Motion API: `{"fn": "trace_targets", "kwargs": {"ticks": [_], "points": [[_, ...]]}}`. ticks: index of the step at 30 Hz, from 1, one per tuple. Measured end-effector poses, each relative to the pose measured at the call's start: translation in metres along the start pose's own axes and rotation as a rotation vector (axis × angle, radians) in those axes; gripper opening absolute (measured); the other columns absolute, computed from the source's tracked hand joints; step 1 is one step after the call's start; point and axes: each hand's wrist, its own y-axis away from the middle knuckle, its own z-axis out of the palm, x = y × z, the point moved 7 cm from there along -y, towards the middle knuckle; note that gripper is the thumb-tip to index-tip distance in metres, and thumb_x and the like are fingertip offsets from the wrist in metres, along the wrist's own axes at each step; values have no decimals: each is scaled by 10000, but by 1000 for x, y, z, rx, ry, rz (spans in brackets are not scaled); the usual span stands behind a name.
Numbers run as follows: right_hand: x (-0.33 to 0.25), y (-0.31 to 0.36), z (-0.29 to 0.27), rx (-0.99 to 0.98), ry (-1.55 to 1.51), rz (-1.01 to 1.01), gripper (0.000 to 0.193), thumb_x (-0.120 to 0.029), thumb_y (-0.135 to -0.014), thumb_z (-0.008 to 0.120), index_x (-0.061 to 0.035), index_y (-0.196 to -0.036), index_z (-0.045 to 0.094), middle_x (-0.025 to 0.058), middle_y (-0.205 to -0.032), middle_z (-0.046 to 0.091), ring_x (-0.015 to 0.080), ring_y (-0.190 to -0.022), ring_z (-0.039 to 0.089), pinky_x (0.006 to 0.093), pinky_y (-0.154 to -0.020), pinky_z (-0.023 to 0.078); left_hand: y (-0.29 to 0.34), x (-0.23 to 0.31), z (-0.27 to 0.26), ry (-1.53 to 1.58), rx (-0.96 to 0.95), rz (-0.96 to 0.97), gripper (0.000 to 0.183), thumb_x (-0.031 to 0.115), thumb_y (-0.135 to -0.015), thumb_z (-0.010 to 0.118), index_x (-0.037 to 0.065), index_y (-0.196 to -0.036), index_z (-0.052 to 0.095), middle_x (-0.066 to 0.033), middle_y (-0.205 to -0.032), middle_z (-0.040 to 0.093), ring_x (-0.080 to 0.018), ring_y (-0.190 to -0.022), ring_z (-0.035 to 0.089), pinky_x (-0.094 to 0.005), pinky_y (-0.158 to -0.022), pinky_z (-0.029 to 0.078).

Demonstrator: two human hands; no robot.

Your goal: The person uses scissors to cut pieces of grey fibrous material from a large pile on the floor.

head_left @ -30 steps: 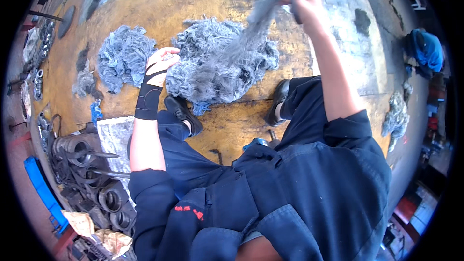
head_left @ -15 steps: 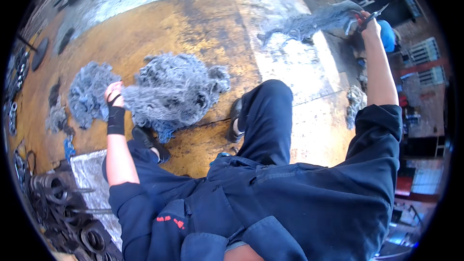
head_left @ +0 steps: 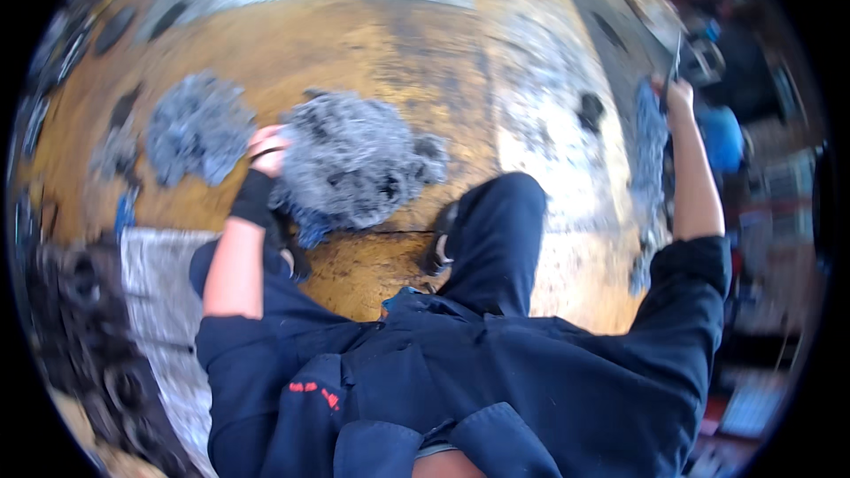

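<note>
A large heap of tangled grey fibre (head_left: 359,159) lies on the worn yellow floor before my feet. My left hand (head_left: 268,149), with a black wrist wrap, is at its left edge, fingers curled on the fibre and partly hidden by it. A smaller grey fibre clump (head_left: 197,128) sits just left of that hand. Far out to the right, my right hand (head_left: 679,97) is closed around scissors (head_left: 677,57), their blades pointing up and blurred. A long blue-grey hank of fibre (head_left: 649,146) hangs beside this hand; whether the fingers hold it too is unclear.
Dark metal rings (head_left: 124,385) are stacked at the lower left, beside a silvery sheet (head_left: 159,274). A small grey scrap (head_left: 115,152) lies farther left. Something blue and rounded (head_left: 722,137) stands beyond my right forearm. A dark patch (head_left: 591,111) marks the pale floor.
My left hand has moved right, against the large heap, and the stretched strands there have gone slack. On the right, the fibre that trailed leftward now hangs down, and the scissors point more upward.
</note>
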Motion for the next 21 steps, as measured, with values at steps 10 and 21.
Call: {"fn": "trace_targets", "kwargs": {"ticks": [10, 21], "points": [[-247, 181, 476, -762, 52, -393, 272, -221, -681, 772, -5, -747, 621, 54, -664, 583, 157, -597, 517, 340, -554, 407, 66, 64, 110, -207, -349, 75, 391, 237, -518, 756, -9, -772, 588, -126, -740, 585, -237, -725, 563, -345, -623, 408], [-400, 390, 571, -1036, 155, -677, 389, -286, -730, 766, 2, -954, 632, 72, -778, 635, 122, -650, 588, 269, -567, 444, 49, 124, 74, -404, -1, 267, 283, 238, -689, 645, -6, -818, 584, -189, -759, 596, -322, -731, 586, -373, -671, 441]]}}
